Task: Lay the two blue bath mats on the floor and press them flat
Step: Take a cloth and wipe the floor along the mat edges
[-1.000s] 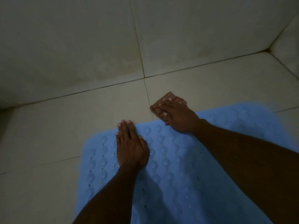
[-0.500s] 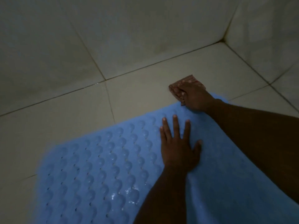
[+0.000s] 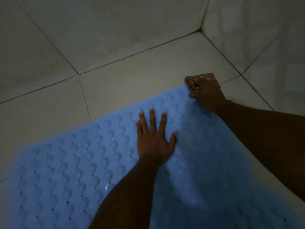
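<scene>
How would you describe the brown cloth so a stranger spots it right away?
Start at the floor corner where the two walls meet, then drop to the blue mat's far corner. The cloth is bunched under the right hand there: the only brown, pale-dotted thing around.

The left hand [image 3: 154, 142] lies flat, palm down, fingers spread. The right hand [image 3: 208, 95] is curled closed farther ahead, both forearms extended.
</scene>
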A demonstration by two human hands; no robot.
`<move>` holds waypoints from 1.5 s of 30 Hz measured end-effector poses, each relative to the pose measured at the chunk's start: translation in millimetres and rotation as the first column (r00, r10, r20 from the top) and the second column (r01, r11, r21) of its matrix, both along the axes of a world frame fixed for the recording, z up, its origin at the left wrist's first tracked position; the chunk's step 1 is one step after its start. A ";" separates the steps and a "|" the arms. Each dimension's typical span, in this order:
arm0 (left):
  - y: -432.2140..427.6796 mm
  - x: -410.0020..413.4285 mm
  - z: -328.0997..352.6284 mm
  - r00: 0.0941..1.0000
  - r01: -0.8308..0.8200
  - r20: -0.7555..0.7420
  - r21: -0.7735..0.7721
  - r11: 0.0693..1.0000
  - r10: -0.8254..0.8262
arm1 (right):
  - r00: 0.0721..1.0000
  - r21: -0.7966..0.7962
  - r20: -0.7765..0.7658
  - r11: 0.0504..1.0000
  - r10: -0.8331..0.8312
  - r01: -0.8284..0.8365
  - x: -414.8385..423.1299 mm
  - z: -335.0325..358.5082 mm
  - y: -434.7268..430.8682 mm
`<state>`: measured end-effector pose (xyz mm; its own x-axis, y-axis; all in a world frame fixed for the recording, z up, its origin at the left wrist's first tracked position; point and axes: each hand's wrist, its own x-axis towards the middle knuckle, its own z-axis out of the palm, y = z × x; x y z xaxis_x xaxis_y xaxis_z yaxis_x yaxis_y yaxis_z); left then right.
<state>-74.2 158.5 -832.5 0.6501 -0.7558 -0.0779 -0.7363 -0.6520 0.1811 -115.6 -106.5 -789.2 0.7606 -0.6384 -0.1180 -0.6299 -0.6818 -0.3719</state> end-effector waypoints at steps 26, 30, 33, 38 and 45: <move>127.2 -176.6 4.7 0.847 0.496 -0.151 -0.123 0.859 -0.510 | 0.900 -0.089 -0.062 0.900 -0.432 0.426 -200.3 -11.2 113.9; 127.9 -172.9 7.3 0.837 0.509 -0.128 -0.173 0.843 -0.532 | 0.874 -0.049 -0.075 0.877 -0.480 0.478 -229.3 -12.2 138.8; 128.9 -173.2 9.5 0.838 0.509 -0.109 -0.197 0.838 -0.535 | 0.871 -0.050 -0.095 0.876 -0.482 0.479 -237.4 -12.5 142.8; 126.5 -174.1 11.3 0.839 0.526 -0.092 -0.123 0.842 -0.537 | 0.903 -0.034 -0.097 0.908 -0.419 0.418 -246.2 -8.4 133.3; 126.5 -177.5 9.0 0.842 0.530 -0.057 -0.098 0.842 -0.537 | 0.886 -0.013 -0.098 0.891 -0.453 0.454 -295.7 13.6 152.2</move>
